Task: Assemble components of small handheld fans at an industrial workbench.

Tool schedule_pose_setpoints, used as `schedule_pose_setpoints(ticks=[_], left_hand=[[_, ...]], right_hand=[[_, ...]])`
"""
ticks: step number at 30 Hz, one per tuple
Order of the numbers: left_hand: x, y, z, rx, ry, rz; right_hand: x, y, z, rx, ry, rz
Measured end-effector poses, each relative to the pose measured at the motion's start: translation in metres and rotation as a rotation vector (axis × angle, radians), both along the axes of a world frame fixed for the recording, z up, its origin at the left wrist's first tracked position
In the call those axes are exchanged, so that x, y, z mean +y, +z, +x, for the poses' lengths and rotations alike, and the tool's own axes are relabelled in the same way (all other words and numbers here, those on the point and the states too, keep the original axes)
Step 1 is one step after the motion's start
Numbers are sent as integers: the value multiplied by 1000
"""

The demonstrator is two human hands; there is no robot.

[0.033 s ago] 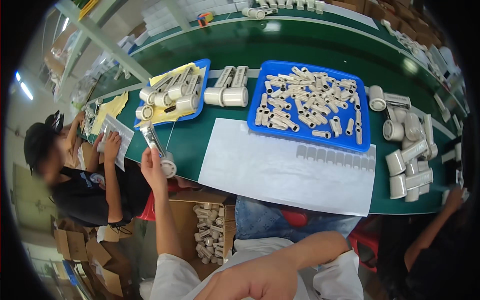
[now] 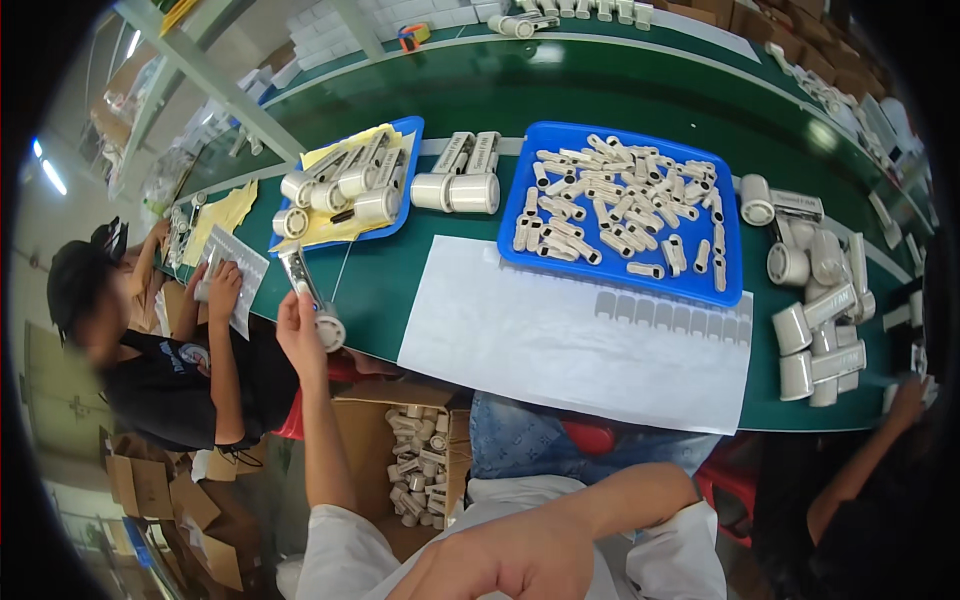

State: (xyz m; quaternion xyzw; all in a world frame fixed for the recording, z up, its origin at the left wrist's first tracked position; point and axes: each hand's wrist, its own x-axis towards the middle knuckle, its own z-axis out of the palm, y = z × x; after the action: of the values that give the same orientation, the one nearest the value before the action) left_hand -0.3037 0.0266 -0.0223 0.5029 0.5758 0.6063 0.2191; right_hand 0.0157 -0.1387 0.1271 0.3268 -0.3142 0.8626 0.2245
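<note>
Above the left front edge of the table, my left hand [image 2: 300, 335] is closed around a white handheld fan [image 2: 327, 328]. The fan's round head points down toward me, and its dark-fronted handle [image 2: 295, 266] reaches up toward the blue tray with yellow paper [image 2: 409, 190]. Several similar fans [image 2: 357, 180] lie in that tray. My right hand [image 2: 505, 560] rests low in front of my body, back of the hand showing; its fingers are hidden at the lower edge. A white sheet [image 2: 480, 340] lies on the table in front of me.
A large blue tray [image 2: 508, 225] holds many small white parts. Wrapped fans are piled on the right [image 2: 822, 345], and a pair [image 2: 455, 193] lies between the trays. An open carton [image 2: 365, 440] of parts sits below the table. Co-workers [image 2: 185, 370] sit on both sides.
My left hand and the fan have shifted slightly left and toward me. The fan stays in my grip. My right hand looks unchanged.
</note>
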Motion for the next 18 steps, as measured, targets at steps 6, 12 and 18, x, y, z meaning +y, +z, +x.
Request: schedule_pose_setpoints(ticks=[6, 12, 18], left_hand=[[46, -2, -77, 177, 233, -37], [86, 23, -154, 445, 357, -536], [145, -26, -253, 387, 146, -534]], right_hand=[[10, 10, -10, -45, -21, -11], [34, -53, 38, -315, -260, 90], [-39, -136, 145, -1094, -802, 155]])
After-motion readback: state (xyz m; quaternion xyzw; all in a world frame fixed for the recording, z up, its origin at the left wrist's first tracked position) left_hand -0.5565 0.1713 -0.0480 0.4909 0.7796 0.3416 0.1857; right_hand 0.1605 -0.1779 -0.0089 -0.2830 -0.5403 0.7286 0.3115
